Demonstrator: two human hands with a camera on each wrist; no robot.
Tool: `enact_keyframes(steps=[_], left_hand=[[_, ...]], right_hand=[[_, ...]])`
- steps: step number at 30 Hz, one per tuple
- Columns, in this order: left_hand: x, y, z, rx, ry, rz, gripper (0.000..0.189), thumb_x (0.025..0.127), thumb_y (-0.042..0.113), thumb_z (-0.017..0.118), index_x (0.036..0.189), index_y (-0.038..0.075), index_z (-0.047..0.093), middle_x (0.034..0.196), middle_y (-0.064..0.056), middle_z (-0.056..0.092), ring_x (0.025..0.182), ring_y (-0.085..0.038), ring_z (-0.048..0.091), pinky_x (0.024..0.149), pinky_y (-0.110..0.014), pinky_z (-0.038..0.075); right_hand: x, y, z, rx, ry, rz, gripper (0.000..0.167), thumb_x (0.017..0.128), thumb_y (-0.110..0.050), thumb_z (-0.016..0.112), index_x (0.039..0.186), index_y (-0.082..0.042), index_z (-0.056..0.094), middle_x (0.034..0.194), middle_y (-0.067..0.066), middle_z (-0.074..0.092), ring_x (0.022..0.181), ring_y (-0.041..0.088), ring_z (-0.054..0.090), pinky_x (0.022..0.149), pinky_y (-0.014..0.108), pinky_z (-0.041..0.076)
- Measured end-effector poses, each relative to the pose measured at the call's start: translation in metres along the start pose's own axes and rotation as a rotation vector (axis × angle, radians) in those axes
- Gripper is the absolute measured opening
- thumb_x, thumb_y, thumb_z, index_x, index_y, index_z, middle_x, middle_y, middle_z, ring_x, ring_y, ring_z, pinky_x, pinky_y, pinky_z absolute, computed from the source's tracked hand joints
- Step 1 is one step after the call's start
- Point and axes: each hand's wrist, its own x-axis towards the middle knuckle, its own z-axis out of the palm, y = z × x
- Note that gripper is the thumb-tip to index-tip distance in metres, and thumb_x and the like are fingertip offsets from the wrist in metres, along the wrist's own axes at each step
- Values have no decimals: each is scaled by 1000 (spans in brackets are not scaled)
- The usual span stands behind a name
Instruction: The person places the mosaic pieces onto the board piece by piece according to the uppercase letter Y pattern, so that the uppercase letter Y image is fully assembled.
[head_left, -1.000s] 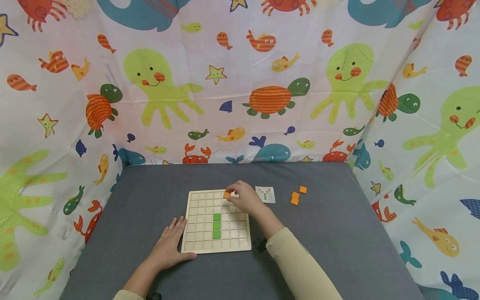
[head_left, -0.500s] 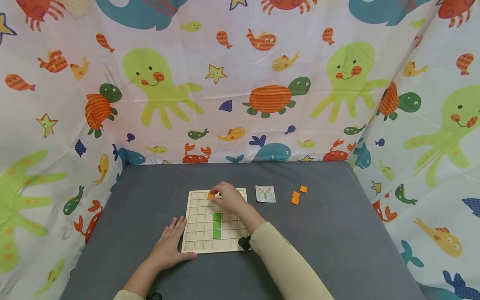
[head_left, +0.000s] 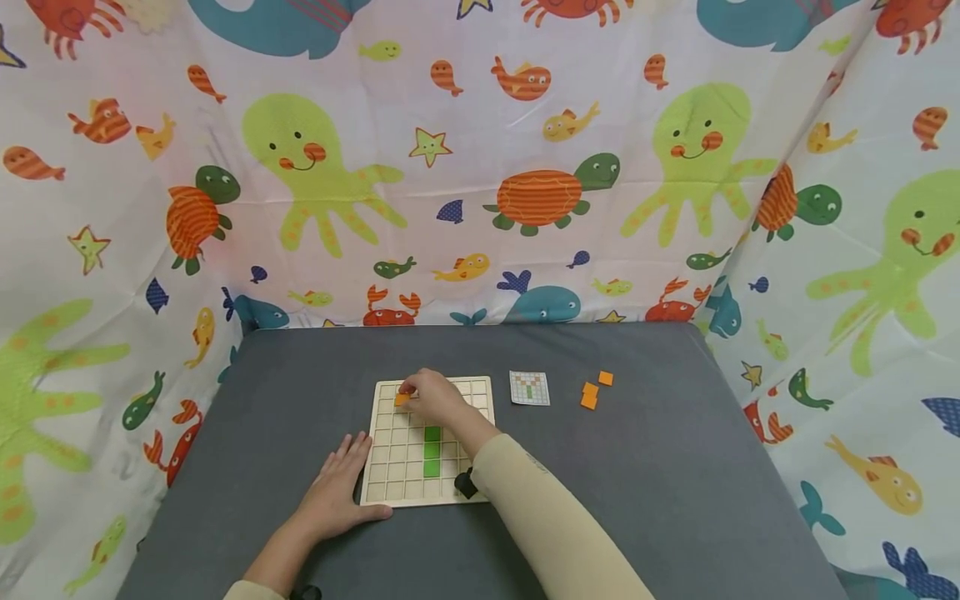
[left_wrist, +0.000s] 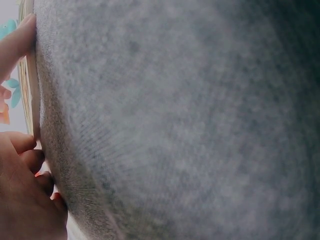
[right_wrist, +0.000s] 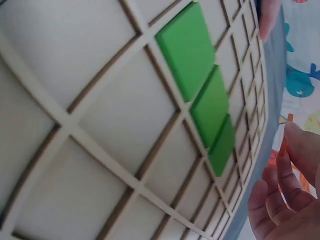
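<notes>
Between the thumb and a finger of the right hand (head_left: 441, 404) sits an orange tile (head_left: 402, 400), pinched at its edges; the remaining fingers are curled loosely. The right-wrist view shows the tile edge-on, seemingly raised off the gridded wooden board (head_left: 384, 475), with the far left squares of the board below the fingertips in the head view. Nearer the body than this hand, partly beneath its forearm, three green tiles (head_left: 432, 452) lie in a column, each in its own square. The left hand (head_left: 337, 492) rests at the left side of the board, fingers extended and thumb spread along the near edge. Just to the right of the right hand, off the board, lies a small printed card (head_left: 529, 389); farther right are three loose orange tiles (head_left: 589, 395), two of them touching. Judged by appearance, the held tile should be light, stiff and hardly fragile, though thin and smooth enough to slip or twist in a careless pinch. Opposite edges offer the best hold, with the pads set high so that its lower edge can enter a square.
</notes>
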Motion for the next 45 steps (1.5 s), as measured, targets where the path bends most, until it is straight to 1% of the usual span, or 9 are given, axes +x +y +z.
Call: enact_keyframes(steps=[4,11,18,22,26,31,35,39,45], left_hand=[[-2,1,-2,2,5,-3,131,66,75,78,161,4,21,167,-18,20,155,-42,11,122,-64,15],[-4,3,-3,7,7,7,130,67,74,78,161,4,21,167,-18,19,155,-42,12,121,-65,16],[0,5,-3,-5,1,-5,131,66,73,80,162,5,20,168,-17,18,156,-41,10,122,-64,15],[1,6,-4,-16,4,-2,131,66,72,80,161,5,20,168,-18,18,156,-41,10,121,-65,14],[2,4,-4,-16,3,-4,131,66,73,79,161,5,20,168,-17,18,156,-41,10,122,-64,14],[1,4,-5,-12,15,9,131,66,73,80,161,4,22,167,-19,20,155,-43,12,121,-66,15],[0,4,-5,-20,18,21,130,66,73,80,160,3,23,166,-20,22,154,-44,13,120,-67,16],[-2,4,-3,-17,21,23,130,66,72,80,160,2,25,166,-21,23,154,-44,14,120,-67,17],[-2,2,0,-17,24,18,129,66,71,81,160,3,25,166,-19,22,154,-43,14,120,-66,17]], right_hand=[[6,1,9,-17,-13,28,25,94,-29,73,116,-18,75,112,-2,67,103,14,64,88,29,55],[11,5,18,-74,-29,28,24,94,-28,73,116,-18,75,108,-3,67,99,12,64,85,28,55],[13,8,19,-128,0,21,23,94,-25,74,115,-19,76,104,-4,65,97,12,62,85,27,54],[16,8,19,-113,6,31,23,92,-25,76,114,-19,77,105,-4,65,100,13,63,88,28,55],[18,7,21,-92,1,40,30,88,-27,80,118,-21,77,108,-4,66,103,14,62,92,28,54],[18,9,21,-31,-2,43,42,85,-25,83,126,-20,73,105,-2,66,96,13,62,86,26,54],[13,7,17,9,-7,51,39,87,-25,81,125,-21,73,108,-2,68,99,13,62,87,27,55],[7,2,10,53,-8,30,37,90,-27,78,126,-20,72,115,-1,70,107,15,64,90,29,55],[-5,-5,-1,71,35,-24,41,91,-26,77,131,-17,69,121,4,70,106,18,67,86,30,57]])
